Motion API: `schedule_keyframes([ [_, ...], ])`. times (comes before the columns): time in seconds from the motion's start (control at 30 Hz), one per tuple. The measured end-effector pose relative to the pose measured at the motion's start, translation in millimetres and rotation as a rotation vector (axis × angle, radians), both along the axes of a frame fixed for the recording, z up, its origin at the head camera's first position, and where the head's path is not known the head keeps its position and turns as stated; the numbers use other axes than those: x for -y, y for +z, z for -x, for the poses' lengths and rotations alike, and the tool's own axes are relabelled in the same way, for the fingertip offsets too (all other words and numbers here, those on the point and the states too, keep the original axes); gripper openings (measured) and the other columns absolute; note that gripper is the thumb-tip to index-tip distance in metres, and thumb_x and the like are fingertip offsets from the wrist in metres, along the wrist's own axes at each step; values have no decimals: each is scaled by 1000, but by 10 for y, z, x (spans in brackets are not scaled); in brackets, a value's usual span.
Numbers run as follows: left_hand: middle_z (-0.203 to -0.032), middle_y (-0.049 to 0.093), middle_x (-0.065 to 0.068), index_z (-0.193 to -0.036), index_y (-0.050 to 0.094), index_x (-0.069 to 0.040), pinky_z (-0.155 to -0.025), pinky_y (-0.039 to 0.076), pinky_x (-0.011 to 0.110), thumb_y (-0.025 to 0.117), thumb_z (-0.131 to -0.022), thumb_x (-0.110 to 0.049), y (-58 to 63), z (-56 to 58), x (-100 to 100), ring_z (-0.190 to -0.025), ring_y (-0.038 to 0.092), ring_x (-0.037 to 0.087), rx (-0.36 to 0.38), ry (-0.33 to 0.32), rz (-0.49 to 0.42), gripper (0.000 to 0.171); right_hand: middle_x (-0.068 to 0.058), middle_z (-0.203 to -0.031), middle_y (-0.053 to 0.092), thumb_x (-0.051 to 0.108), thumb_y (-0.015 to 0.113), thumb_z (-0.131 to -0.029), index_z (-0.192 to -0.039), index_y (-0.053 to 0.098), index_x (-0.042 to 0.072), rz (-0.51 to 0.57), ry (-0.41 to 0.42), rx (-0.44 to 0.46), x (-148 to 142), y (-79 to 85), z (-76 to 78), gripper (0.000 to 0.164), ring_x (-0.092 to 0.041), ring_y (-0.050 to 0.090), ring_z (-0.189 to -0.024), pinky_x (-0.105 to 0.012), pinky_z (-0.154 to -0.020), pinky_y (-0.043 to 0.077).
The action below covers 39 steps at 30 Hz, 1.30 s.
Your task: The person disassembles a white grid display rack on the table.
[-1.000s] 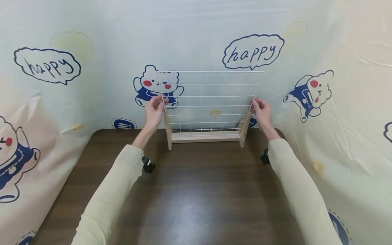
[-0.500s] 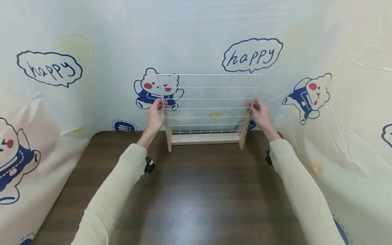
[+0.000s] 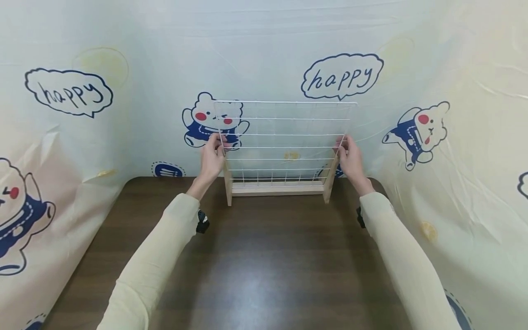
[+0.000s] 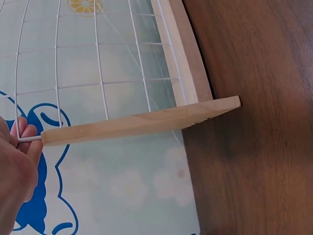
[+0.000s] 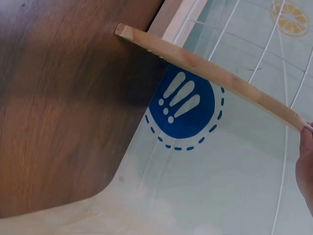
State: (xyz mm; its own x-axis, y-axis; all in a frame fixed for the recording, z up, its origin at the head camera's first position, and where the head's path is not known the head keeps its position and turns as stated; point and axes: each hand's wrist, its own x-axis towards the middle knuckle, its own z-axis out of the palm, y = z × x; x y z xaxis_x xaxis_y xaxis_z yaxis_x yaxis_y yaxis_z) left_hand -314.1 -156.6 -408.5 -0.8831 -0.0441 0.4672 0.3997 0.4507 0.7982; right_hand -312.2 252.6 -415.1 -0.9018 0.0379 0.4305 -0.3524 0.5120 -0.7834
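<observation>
A white wire grid stands upright at the back of the table in a pale wooden stand. This stand has a low crossbar, a left side post and a right side post. My left hand pinches the grid's left edge wire just above the post top, its other fingers behind the wires. On the opposite side, my right hand holds the right edge wire at about the same height, fingertips partly hidden behind it. In the right wrist view only a bit of the right hand shows.
Brown wooden table runs from the stand toward me. Right behind the stand hangs a pale printed cloth that also closes in both sides. Small black devices sit at both wrists, the left one under the sleeve cuff.
My left hand has shifted slightly down and inward along the grid's edge. The right hand has come a little lower, with its fingers further behind the wires. The whole view has tilted slightly.
</observation>
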Motion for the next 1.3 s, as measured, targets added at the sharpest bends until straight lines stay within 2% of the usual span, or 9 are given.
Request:
schedule_keyframes([
  [0.3, -98, 68, 18, -110, 56, 3, -81, 56, 40, 46, -96, 12, -48, 35, 2, -90, 67, 28, -16, -19, -77, 19, -25, -107, 60, -3, 43, -100, -121, 52, -6, 144, 0, 26, 30, 30, -5, 23, -41, 58, -100, -50, -88, 52],
  [0.53, -95, 68, 18, -110, 57, 2, -80, 56, 42, 45, -95, 12, -52, 67, 11, -89, 66, 31, -39, -33, -131, 21, -36, -112, 55, -10, 43, -98, -121, 51, -14, 304, 15, 108, 153, 327, -203, 25, -12, 60, -84, -45, -88, 52],
  [0.67, -97, 66, 23, -114, 57, 5, -82, 55, 45, 43, -97, 11, -27, 80, 12, -93, 64, 40, -28, -81, -211, 23, -36, -115, 54, -8, 44, -98, -121, 52, -15, 394, 36, 133, 131, 337, -180, 25, -11, 62, -86, -46, -95, 50],
  [0.77, -100, 65, 28, -117, 55, 8, -71, 55, 41, 41, -98, 10, 16, 51, 25, -95, 62, 46, -16, -132, -260, 24, -37, -118, 53, -7, 44, -99, -122, 51, -14, 442, 52, 149, 113, 327, -166, 26, -11, 62, -88, -50, -99, 46],
  [0.83, -101, 64, 30, -119, 55, 9, -59, 52, 38, 41, -98, 9, 68, 7, 30, -94, 62, 48, -4, -161, -278, 24, -37, -118, 53, -6, 44, -99, -123, 52, -14, 436, 58, 144, 102, 321, -168, 26, -13, 63, -89, -52, -98, 45],
  [0.9, -102, 63, 33, -119, 54, 12, -56, 50, 37, 40, -98, 10, 130, -43, 28, -94, 61, 50, -2, -186, -284, 25, -38, -115, 53, -6, 44, -99, -124, 52, -13, 390, 69, 118, 95, 318, -181, 27, -20, 63, -90, -54, -96, 46],
  [1.0, -102, 63, 33, -119, 53, 12, -65, 55, 32, 40, -99, 10, 213, -108, 19, -94, 61, 51, 7, -192, -276, 25, -38, -111, 55, -7, 43, -99, -126, 51, -12, 306, 92, 69, 88, 314, -195, 29, -36, 60, -94, -55, -93, 48],
  [1.1, -104, 62, 33, -120, 53, 11, -75, 56, 38, 40, -99, 8, 254, -138, 6, -96, 60, 51, 24, -190, -267, 24, -38, -108, 55, -7, 41, -99, -128, 50, -11, 257, 114, 31, 84, 312, -207, 30, -48, 55, -98, -56, -92, 48],
  [1.3, -104, 62, 33, -119, 53, 12, -74, 54, 46, 41, -99, 8, 250, -153, -9, -93, 60, 49, 34, -179, -274, 23, -39, -106, 56, -8, 41, -99, -126, 50, -12, 226, 106, 10, 86, 284, -203, 28, -47, 57, -95, -56, -87, 50],
])
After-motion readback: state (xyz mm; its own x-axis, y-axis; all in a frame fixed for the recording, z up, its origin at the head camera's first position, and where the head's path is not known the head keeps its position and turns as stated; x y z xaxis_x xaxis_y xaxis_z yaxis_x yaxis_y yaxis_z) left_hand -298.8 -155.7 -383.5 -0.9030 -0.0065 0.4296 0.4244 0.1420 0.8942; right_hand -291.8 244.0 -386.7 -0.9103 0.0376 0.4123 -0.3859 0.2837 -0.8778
